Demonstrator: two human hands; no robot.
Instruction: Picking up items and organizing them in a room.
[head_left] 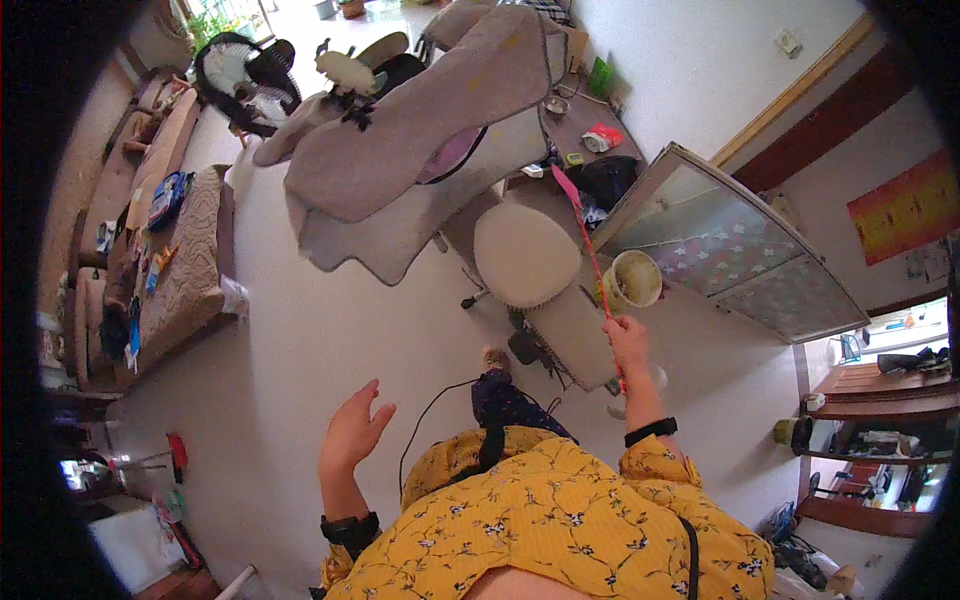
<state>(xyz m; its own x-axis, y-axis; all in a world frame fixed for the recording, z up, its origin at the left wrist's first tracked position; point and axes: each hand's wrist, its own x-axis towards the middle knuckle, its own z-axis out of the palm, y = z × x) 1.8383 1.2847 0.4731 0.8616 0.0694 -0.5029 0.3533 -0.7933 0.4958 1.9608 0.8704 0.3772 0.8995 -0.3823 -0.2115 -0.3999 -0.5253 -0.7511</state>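
Note:
My right hand (627, 342) is closed round the handle of a long, thin pinkish-red stick with a flat pink end, which looks like a fly swatter (567, 187). The swatter points away from me, its shaft passing between a round cream stool seat (527, 255) and a pale bucket (637, 279). What lies inside the bucket is too unclear to name. Off to the left, my left hand (357, 425) hangs over the floor with thumb and fingers apart, holding nothing.
Greyish-mauve mats (420, 150) lie draped over furniture ahead. A black fan (248, 85) stands at far left, near a covered sofa (190, 255). On the right leans a framed panel with a floral pattern (735, 245). A dark cable (412, 440) runs by my leg.

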